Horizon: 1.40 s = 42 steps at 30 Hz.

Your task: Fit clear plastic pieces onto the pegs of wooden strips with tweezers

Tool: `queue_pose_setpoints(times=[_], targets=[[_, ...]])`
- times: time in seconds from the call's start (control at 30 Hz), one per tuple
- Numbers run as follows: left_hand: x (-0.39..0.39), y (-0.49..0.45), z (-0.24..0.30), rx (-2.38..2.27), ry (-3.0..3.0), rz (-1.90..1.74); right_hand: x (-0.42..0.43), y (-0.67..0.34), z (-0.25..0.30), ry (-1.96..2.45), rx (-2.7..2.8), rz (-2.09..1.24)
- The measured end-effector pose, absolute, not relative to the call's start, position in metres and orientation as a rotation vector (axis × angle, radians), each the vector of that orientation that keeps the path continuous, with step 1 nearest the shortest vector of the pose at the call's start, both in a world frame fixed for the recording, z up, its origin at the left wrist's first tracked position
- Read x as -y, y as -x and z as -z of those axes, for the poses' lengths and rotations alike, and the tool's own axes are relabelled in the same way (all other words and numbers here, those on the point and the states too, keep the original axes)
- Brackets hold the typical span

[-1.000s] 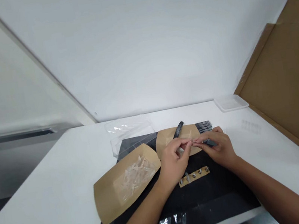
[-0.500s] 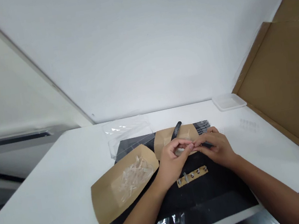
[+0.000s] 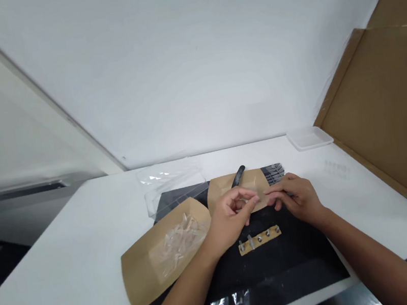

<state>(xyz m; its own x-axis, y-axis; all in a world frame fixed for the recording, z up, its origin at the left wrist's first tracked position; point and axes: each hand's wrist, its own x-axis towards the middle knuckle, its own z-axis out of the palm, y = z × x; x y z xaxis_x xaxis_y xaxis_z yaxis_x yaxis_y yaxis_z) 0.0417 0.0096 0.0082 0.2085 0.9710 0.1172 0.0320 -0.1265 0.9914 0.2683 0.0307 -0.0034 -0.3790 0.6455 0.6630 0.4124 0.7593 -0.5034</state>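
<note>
My left hand (image 3: 231, 216) is closed in a pinch, its thumb and index tips together over the near edge of the small brown paper tray (image 3: 214, 187). Whatever sits between those tips is too small to make out. Just to its right, a narrow gap away, my right hand (image 3: 298, 198) has its thumb and fingers close together; anything in them cannot be made out. Below the hands lies a cardboard strip (image 3: 264, 239) with a row of small metal pieces, and clear tube-like bits (image 3: 251, 241) stand at its left end.
A larger brown tray (image 3: 141, 270) at left holds many clear plastic pieces (image 3: 182, 238). Black tweezers (image 3: 238, 175) lean in the small tray. Behind are a clear plastic box (image 3: 171, 178), a white lid-like container (image 3: 309, 138) and a cardboard box (image 3: 394, 117). A black mat (image 3: 284, 273) lies underneath.
My hands, whose fingertips met earlier, have come slightly apart. The view has shifted a little; the strip and trays otherwise look the same.
</note>
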Motion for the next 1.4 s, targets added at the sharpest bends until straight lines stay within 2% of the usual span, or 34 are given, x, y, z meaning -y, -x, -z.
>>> queue_pose_setpoints(times=[0.4, 0.6, 0.8, 1.1, 1.4], targets=[[-0.015, -0.037, -0.007, -1.025, -1.374, -1.022, -0.024, -0.265, -0.007, 0.687, 2.273, -0.463], [-0.014, -0.038, -0.007, -1.013, -1.381, -0.971, -0.027, -0.263, -0.006, 0.664, 2.221, -0.418], [-0.013, -0.036, -0.006, -1.13, -1.594, -0.908, -0.031, -0.267, -0.002, 0.711, 2.236, -0.423], [-0.012, -0.03, -0.009, -1.183, -2.034, -1.469, -0.023, -0.268, -0.003, 0.656, 2.435, -0.753], [-0.008, -0.032, -0.007, -1.149, -2.158, -1.621, -0.012, -0.257, -0.003, 0.645, 2.636, -0.561]])
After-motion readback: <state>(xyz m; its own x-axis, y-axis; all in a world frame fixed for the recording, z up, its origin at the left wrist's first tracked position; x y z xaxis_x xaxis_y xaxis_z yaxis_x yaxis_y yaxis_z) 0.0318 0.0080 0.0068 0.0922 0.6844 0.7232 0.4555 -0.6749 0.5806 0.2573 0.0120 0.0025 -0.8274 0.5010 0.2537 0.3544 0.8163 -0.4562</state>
